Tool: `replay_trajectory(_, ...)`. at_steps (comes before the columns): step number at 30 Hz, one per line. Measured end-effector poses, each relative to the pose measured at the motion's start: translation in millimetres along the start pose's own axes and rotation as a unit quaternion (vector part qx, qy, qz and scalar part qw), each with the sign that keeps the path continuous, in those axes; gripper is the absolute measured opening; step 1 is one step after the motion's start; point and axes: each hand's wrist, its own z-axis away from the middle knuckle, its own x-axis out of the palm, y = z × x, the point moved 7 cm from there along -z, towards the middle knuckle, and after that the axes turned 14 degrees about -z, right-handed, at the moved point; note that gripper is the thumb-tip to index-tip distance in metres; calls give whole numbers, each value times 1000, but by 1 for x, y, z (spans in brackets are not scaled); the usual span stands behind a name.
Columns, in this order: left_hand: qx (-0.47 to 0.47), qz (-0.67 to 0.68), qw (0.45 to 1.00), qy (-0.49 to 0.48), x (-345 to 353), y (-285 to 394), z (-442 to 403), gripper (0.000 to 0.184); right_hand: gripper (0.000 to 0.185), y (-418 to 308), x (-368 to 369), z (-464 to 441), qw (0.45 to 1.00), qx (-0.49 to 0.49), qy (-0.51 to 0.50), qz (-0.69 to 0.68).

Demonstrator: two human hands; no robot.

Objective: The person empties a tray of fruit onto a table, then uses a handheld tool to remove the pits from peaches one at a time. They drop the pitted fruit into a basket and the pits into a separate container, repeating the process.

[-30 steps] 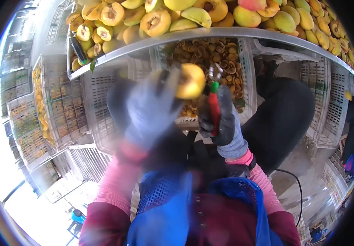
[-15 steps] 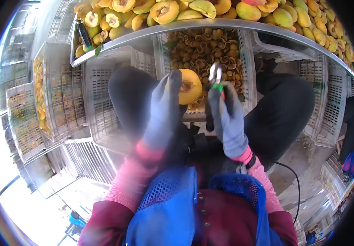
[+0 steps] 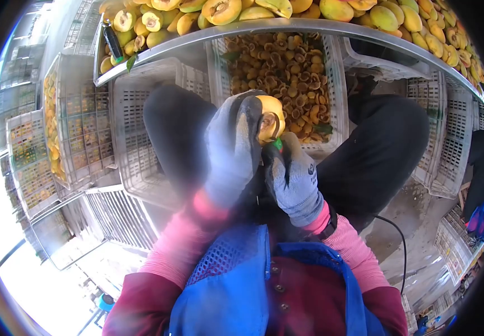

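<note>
here, illegible print point(image 3: 312, 170) on right glove point(image 3: 298, 187)

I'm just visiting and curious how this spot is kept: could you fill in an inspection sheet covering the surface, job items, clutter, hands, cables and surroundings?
Surface: metal-rimmed tray, heaped with fruit, some cut open.
Job items: cut fruit and a hand tool; the tool's green part shows, its tip is hidden.
Clutter: black-and-green object at the tray's left end; leaf at its rim.
Hands: both gloved; left hand grips the cut fruit, right hand the tool.
Cables: one black cable near the right leg; ends unclear.
Surroundings: crate of hollow fruit pieces ahead; more crates on both sides.
</note>
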Motion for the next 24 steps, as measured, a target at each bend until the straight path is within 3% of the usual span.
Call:
replay_trajectory(7, 88, -94, 992, 0, -2, 7, -7, 25, 30, -3, -4, 6, 995, -91, 43, 8)
replay_trajectory(10, 38, -32, 999, -8, 3, -2, -6, 23, 34, -7, 1, 12, 979, -163, 10, 124)
replay_trajectory(11, 59, -23, 998, -20, 5, -3, -6, 22, 34, -4, 4, 16, 974, -173, 4, 147)
replay_trajectory(12, 73, -40, 996, -33, 6, -2, -7, 22, 33, 11, 9, 23, 975, -165, 7, 150)
replay_trajectory(14, 99, -75, 990, -60, 5, 2, -9, 23, 31, 46, 5, 26, 995, 27, -15, -98)
replay_trajectory(15, 146, -99, 983, -45, 3, 9, -10, 23, 28, 54, 6, 28, 916, 210, -39, -339)
replay_trajectory(18, 178, -160, 969, -60, 9, 9, -13, 22, 27, 36, 21, 28, 787, 357, -125, -487)
replay_trajectory(20, 165, -154, 971, -74, 14, 5, -13, 22, 38, 31, 29, 35, 598, 444, -164, -647)
replay_trajectory(21, 170, -142, 972, -81, 16, 4, -13, 22, 49, 29, 32, 34, 557, 426, -192, -687)
replay_trajectory(23, 184, -111, 973, -84, 20, 6, -13, 24, 47, 18, 37, 33, 415, 412, -213, -783)
replay_trajectory(24, 127, -32, 984, -117, 23, 0, -13, 25, 47, 12, 38, 31, 338, 401, -223, -822)
